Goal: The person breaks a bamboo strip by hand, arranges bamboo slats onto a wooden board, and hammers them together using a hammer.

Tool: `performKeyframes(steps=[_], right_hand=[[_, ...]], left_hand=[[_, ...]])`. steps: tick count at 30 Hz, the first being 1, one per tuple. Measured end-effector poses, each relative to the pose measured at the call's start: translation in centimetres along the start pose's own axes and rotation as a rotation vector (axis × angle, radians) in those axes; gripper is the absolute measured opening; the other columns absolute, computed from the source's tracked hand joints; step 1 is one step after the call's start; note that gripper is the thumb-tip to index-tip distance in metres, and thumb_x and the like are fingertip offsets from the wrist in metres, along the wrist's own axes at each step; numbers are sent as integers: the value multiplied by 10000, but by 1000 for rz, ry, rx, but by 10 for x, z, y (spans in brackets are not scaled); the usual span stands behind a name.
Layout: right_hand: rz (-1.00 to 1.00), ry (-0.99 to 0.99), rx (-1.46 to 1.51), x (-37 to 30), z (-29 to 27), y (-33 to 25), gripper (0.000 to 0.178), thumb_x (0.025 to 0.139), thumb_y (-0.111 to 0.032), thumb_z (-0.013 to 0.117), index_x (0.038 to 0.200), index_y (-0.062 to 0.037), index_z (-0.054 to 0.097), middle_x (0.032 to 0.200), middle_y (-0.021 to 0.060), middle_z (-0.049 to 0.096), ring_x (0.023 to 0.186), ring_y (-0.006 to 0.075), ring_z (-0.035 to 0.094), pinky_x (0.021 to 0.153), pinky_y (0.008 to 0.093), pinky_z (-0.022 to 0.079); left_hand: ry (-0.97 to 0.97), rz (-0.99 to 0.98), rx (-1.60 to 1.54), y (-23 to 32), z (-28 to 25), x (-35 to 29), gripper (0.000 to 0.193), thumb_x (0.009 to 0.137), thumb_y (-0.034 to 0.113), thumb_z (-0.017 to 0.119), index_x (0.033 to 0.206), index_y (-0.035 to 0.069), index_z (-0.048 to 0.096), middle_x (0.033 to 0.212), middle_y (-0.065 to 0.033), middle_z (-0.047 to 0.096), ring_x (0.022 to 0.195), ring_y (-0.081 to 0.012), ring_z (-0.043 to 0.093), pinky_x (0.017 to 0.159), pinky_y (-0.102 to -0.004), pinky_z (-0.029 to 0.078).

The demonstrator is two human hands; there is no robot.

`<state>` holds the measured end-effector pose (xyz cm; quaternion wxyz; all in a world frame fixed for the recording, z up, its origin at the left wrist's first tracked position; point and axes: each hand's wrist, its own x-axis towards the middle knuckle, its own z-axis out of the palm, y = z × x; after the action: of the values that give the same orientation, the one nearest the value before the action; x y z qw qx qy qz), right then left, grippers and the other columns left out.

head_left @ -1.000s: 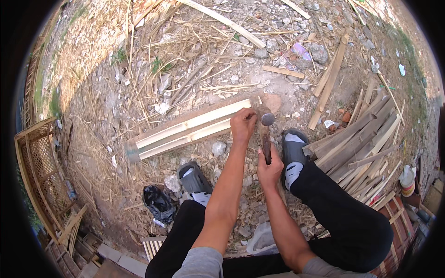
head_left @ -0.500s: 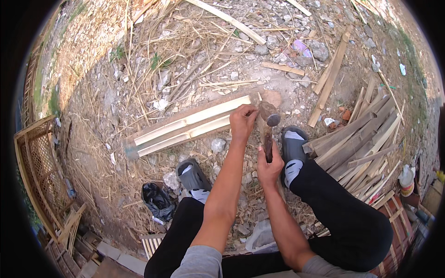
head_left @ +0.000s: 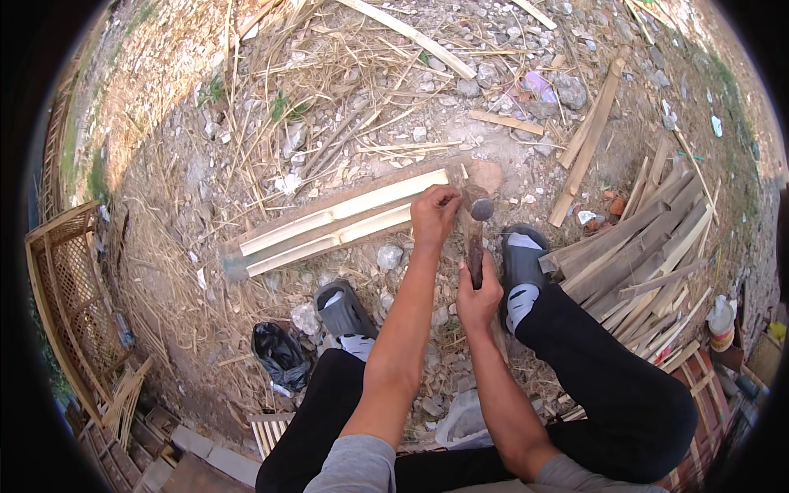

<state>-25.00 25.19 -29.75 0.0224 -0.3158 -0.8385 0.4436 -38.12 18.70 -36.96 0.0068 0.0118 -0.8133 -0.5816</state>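
Observation:
My right hand (head_left: 480, 297) grips the wooden handle of a hammer (head_left: 476, 240), its metal head pointing away from me. Just left of that head, my left hand (head_left: 433, 217) is closed in a pinch over the right end of two pale split-bamboo strips. Whatever sits between its fingertips is too small to name. The upper strip (head_left: 355, 209) and the lower strip (head_left: 327, 242) lie side by side on a long brown board (head_left: 486, 175). Part of the lower strip's right end is hidden by my left hand.
Split bamboo pieces (head_left: 657, 226) are heaped at the right, with longer slats (head_left: 588, 141) beyond. A black plastic bag (head_left: 281, 358) lies by my left shoe (head_left: 343, 311); my right shoe (head_left: 523, 261) stands beside the hammer. Woven-panel frame (head_left: 67, 300) at far left. Stones and straw litter the ground.
The hammer head has risen slightly away from me, closer to my left fingertips. My left hand keeps its pinch at the strips' end. The whole view has shifted slightly.

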Motion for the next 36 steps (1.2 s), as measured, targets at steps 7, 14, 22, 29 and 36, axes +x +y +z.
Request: performKeyframes(steps=[7,14,22,29,36], right_hand=[[-11,104,168,7,-7,-19,369,845,-91,662,1191,2,572,892,173,665,778,242,672,718,340,505],[35,126,158,0,0,1,373,839,-108,682,1183,-8,579,879,168,661,780,243,668,711,341,503],[25,123,138,-4,-1,-2,416,832,-124,697,1203,18,575,920,189,670,815,261,680,740,350,509],[35,105,184,-3,-1,2,429,829,-113,701,1210,34,572,930,185,675,826,245,675,749,344,507],[71,80,252,-5,-6,-7,412,834,-90,692,1206,42,574,918,157,677,800,177,652,741,311,502]], left_hand=[[-2,-43,-5,-1,2,2,101,735,3,743,826,9,699,802,-86,677,655,-179,658,612,-274,522],[-70,-19,-20,0,-2,1,265,710,60,796,945,10,684,868,-88,636,719,-172,629,652,-288,527],[-88,162,167,5,-13,-3,515,686,86,819,1155,42,610,1028,-104,561,866,-253,586,710,-337,498],[-179,198,744,13,-24,-8,820,655,481,794,1377,273,466,1463,-77,341,1355,-355,263,1032,-610,227],[-382,23,919,17,-24,2,972,627,790,606,1469,429,279,1595,-26,124,1458,-370,15,1097,-658,48]])
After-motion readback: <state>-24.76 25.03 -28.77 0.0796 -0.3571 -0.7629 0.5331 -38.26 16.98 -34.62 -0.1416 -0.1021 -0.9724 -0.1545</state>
